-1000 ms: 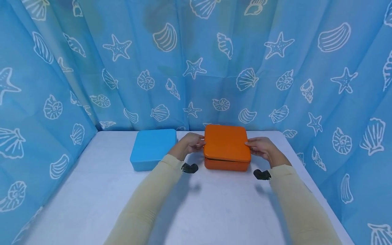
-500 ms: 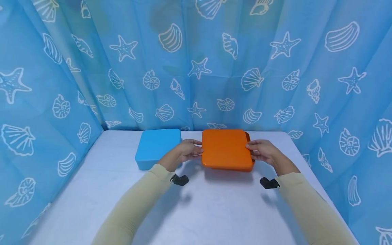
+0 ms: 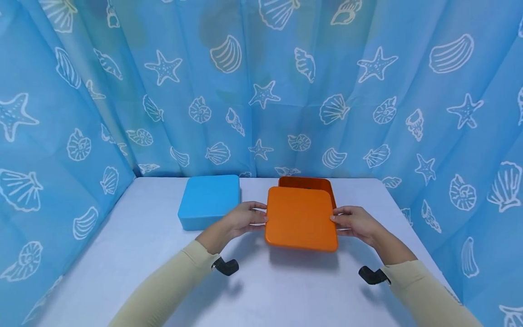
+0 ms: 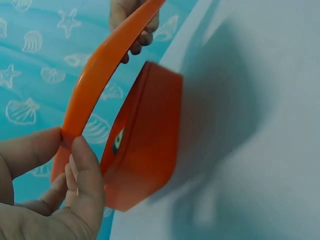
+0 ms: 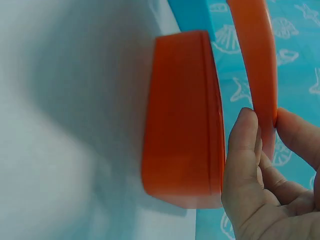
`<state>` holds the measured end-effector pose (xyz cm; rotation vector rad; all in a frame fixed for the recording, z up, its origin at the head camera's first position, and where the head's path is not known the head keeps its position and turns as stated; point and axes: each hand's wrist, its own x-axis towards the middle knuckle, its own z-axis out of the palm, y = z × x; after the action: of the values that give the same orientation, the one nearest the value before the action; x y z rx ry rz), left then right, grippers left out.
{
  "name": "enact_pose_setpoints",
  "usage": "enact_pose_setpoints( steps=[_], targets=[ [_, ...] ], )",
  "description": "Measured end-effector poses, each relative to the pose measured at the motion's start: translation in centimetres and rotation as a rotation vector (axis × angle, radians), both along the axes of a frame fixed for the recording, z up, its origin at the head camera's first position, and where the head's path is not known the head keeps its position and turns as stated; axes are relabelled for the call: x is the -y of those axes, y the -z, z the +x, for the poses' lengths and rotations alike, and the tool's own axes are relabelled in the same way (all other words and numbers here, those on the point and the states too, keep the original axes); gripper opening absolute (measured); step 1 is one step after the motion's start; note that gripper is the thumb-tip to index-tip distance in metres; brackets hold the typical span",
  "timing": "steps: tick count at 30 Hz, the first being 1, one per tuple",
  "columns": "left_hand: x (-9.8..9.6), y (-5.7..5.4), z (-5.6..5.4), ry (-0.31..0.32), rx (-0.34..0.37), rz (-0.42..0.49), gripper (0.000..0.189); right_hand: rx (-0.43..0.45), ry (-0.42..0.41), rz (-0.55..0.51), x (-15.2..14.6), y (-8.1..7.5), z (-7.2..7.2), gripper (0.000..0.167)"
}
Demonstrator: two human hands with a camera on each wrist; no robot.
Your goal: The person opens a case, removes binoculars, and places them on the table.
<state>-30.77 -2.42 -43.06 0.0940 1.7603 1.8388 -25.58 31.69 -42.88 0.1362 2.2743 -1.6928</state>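
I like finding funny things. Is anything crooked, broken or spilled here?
Nothing is broken or spilled. The flat orange plastic lid is off its orange box, held in the air by the left hand and right hand. The closed blue plastic box sits straight on the white table.

Lid's off, plenty of room up front

The near table (image 3: 261, 290) is left bare for passing. The back is blocked by the orange box (image 3: 307, 183), the blue box (image 3: 208, 200) and curtain (image 3: 261, 91); the raised lid (image 3: 301, 218) is held just over the orange box's front.
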Motion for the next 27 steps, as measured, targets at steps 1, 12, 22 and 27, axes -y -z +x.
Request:
enact_pose_setpoints(
  steps=[1,12,22,27],
  targets=[
    [0.1,0.2,0.5,0.008,-0.003,0.002,0.043,-0.002,-0.005,0.011,0.0,0.1,0.5,0.056],
    [0.3,1.9,4.8,0.05,-0.019,0.0,0.046,0.023,-0.002,0.165,0.1,1.0,4.3,0.05],
    [0.4,4.0,7.5,0.06,0.004,0.029,0.044,0.067,0.014,0.181,0.0,1.9,6.4,0.046],
    [0.4,4.5,8.7,0.062,0.02,0.034,0.043,0.11,0.022,0.175,0.0,2.9,7.1,0.043]
  ],
)
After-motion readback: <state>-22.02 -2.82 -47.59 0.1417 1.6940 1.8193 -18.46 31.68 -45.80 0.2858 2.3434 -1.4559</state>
